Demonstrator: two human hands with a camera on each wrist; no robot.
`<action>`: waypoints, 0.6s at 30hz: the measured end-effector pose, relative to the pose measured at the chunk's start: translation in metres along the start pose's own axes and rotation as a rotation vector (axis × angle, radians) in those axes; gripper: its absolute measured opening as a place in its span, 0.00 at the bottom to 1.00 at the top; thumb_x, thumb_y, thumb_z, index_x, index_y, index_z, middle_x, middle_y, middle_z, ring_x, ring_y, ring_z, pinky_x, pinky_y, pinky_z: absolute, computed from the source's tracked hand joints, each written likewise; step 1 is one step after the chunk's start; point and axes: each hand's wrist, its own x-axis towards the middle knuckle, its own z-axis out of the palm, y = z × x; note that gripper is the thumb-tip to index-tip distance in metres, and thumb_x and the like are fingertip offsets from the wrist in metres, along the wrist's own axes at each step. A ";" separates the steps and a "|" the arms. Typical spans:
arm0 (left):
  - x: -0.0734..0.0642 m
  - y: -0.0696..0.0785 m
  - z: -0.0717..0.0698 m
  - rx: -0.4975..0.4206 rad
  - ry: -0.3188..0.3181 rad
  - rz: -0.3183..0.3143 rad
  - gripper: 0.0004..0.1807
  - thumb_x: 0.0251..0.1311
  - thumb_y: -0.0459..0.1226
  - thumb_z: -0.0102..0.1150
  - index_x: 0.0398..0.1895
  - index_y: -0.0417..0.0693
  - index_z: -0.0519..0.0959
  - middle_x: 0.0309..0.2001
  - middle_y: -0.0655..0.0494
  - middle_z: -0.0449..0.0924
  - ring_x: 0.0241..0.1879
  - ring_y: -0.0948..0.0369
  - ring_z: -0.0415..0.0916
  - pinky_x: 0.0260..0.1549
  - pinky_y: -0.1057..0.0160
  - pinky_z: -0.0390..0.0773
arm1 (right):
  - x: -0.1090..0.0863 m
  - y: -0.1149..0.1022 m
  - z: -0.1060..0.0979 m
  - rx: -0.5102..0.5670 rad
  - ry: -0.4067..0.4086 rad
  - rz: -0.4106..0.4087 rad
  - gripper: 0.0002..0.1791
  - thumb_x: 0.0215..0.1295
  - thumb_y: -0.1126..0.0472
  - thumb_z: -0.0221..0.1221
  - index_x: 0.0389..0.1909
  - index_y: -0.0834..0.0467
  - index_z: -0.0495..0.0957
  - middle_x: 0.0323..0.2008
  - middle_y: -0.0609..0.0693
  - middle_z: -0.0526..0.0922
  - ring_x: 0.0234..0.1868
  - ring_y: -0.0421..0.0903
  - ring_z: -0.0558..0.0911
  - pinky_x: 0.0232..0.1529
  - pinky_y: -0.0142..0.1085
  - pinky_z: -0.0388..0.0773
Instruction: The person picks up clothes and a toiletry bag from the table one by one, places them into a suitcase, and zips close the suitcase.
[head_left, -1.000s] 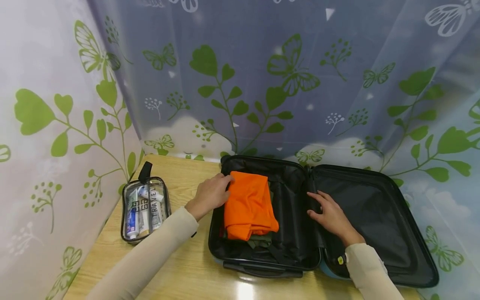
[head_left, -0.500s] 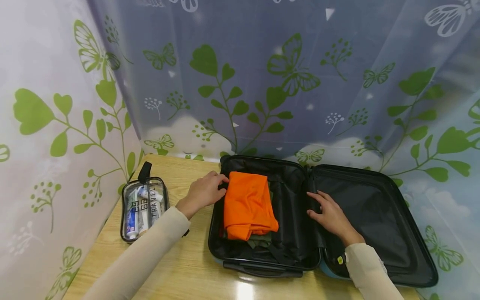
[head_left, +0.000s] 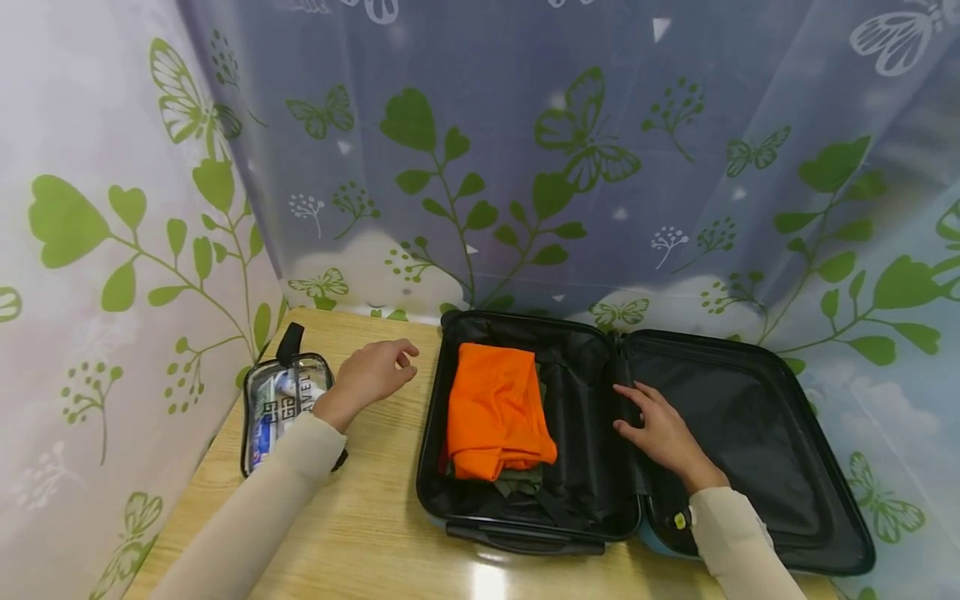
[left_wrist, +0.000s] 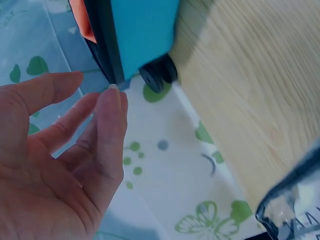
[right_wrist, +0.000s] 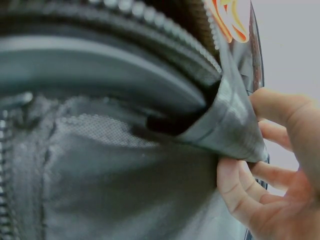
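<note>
My left hand [head_left: 372, 372] hovers over the table between the toiletry bag and the suitcase, fingers loosely bent and holding nothing. In the left wrist view its palm [left_wrist: 55, 190] shows bare, with the suitcase's blue shell [left_wrist: 142, 35] beyond the fingertips. Behind my left wrist stands a clear, black-trimmed toiletry bag [head_left: 258, 392] with tubes inside, partly covered by the sleeve. Folded orange clothing [head_left: 498, 408] lies in the left half of the open suitcase [head_left: 525, 546], over dark green cloth [head_left: 517, 482]. My right hand [head_left: 663, 429] rests with spread fingers at the black hinge lining [right_wrist: 227, 120].
The suitcase lid [head_left: 742, 450] lies spread to the right with its dark lining up. A wooden table [head_left: 375, 525] carries everything. Patterned curtains [head_left: 495, 167] hang right behind and to the left. The suitcase handle [head_left: 525, 543] faces the near side.
My left hand has moved left, away from the orange clothing and the suitcase rim, and its sleeve now covers more of the toiletry bag. The right hand has stayed in place.
</note>
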 end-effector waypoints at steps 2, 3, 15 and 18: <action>-0.002 -0.006 -0.001 -0.003 0.004 -0.008 0.19 0.78 0.42 0.62 0.67 0.49 0.84 0.54 0.50 0.89 0.48 0.50 0.86 0.47 0.46 0.85 | 0.000 0.000 0.000 -0.002 -0.001 0.001 0.36 0.78 0.56 0.66 0.82 0.58 0.67 0.81 0.75 0.57 0.59 0.71 0.84 0.56 0.68 0.82; -0.003 -0.009 -0.002 -0.003 0.004 -0.010 0.19 0.78 0.41 0.61 0.67 0.48 0.83 0.54 0.49 0.89 0.48 0.50 0.86 0.47 0.46 0.85 | 0.000 0.000 0.000 -0.003 0.000 0.000 0.36 0.78 0.56 0.66 0.82 0.58 0.67 0.81 0.75 0.58 0.59 0.71 0.84 0.56 0.68 0.82; -0.016 -0.040 -0.012 0.016 -0.007 -0.150 0.23 0.80 0.45 0.58 0.70 0.45 0.81 0.59 0.45 0.88 0.36 0.55 0.85 0.28 0.56 0.80 | 0.001 -0.001 0.000 0.001 -0.003 0.004 0.36 0.78 0.57 0.66 0.82 0.59 0.67 0.81 0.75 0.57 0.59 0.72 0.84 0.56 0.68 0.82; -0.019 -0.049 -0.013 0.003 0.007 -0.158 0.23 0.80 0.44 0.58 0.70 0.43 0.80 0.59 0.42 0.87 0.38 0.54 0.85 0.31 0.54 0.82 | 0.001 0.000 0.000 0.003 -0.001 0.000 0.36 0.78 0.57 0.66 0.82 0.59 0.68 0.81 0.75 0.58 0.59 0.72 0.84 0.57 0.68 0.82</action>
